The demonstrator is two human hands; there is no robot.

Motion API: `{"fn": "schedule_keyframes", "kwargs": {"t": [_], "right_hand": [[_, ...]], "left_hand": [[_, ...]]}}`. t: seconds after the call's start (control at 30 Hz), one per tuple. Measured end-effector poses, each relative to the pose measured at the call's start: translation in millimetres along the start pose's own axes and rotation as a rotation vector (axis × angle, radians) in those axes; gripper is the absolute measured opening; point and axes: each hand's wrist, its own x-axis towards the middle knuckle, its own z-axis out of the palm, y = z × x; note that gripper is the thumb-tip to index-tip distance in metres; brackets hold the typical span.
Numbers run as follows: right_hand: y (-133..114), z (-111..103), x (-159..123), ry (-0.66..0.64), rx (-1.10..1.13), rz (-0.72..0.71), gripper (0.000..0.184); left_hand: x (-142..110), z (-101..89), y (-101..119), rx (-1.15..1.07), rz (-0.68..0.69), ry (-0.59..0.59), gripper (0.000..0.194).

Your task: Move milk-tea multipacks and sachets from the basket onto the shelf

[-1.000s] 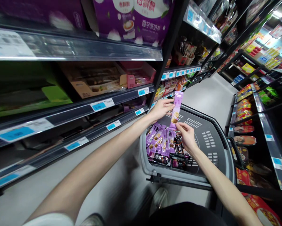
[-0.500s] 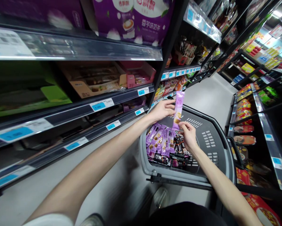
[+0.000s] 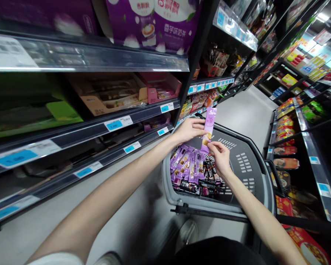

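A long purple snack packet point(image 3: 209, 125) stands upright above a grey shopping basket point(image 3: 254, 191). My left hand point(image 3: 189, 129) pinches its upper middle from the left. My right hand point(image 3: 220, 157) grips its lower end from below. In the basket lie several more purple packets point(image 3: 185, 162) and a few dark ones point(image 3: 206, 180).
Store shelves with blue price tags point(image 3: 118, 124) run along the left, holding a brown carton point(image 3: 110, 97), a pink box point(image 3: 161, 88) and large purple packs point(image 3: 154, 22) above. Another shelf rack with red and yellow goods point(image 3: 287, 129) lines the right. The grey aisle floor point(image 3: 245, 110) stretches ahead.
The purple packet has tilted slightly and shifted a little; both hands keep their hold on it. The view has drifted a bit.
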Motion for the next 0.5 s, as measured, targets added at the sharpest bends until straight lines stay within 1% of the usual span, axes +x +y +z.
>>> {"fn": "schedule_keyframes", "kwargs": {"t": [0.1,0.27,0.5], "right_hand": [[1.4,-0.9,0.3,0.004,0.005,-0.007,0.024],[0.4,-0.9,-0.9,0.013,-0.012,0.014,0.027],[-0.3,0.0,-0.6,0.008,-0.005,0.024,0.028]], "left_hand": [[0.8,-0.1,-0.9,-0.028,-0.007,-0.008,0.053],[1.9,1.6,-0.9,-0.106,-0.041,0.002,0.040],[2.6,1.6,0.6,-0.095,-0.052,0.023,0.036]]}}
